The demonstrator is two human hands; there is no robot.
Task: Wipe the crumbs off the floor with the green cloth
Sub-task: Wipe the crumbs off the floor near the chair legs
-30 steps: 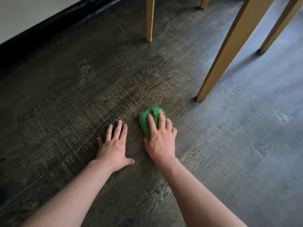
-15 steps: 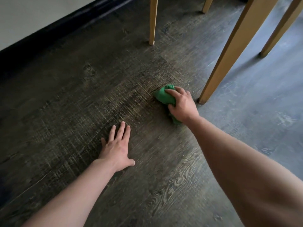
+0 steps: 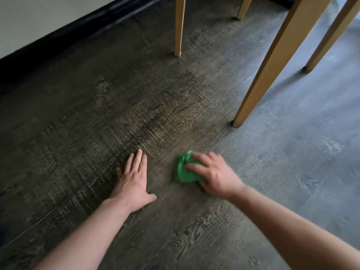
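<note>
A bunched green cloth (image 3: 184, 171) lies on the dark wood-grain floor (image 3: 97, 133) in the lower middle of the view. My right hand (image 3: 215, 175) presses down on it, fingers spread over its right side, and looks blurred from motion. My left hand (image 3: 134, 181) rests flat on the floor to the left of the cloth, palm down with fingers together, holding nothing. A short gap of bare floor separates the two hands. I cannot make out any crumbs on the patterned floor.
Wooden furniture legs stand ahead: a thick one (image 3: 272, 69) just beyond my right hand, a thin one (image 3: 179, 26) further back, another (image 3: 331, 36) at the far right. A black skirting board (image 3: 58, 39) under a pale wall runs along the upper left.
My right hand has swept the cloth back from near the thick furniture leg toward me, ending beside my left hand. My left hand has stayed planted on the floor.
</note>
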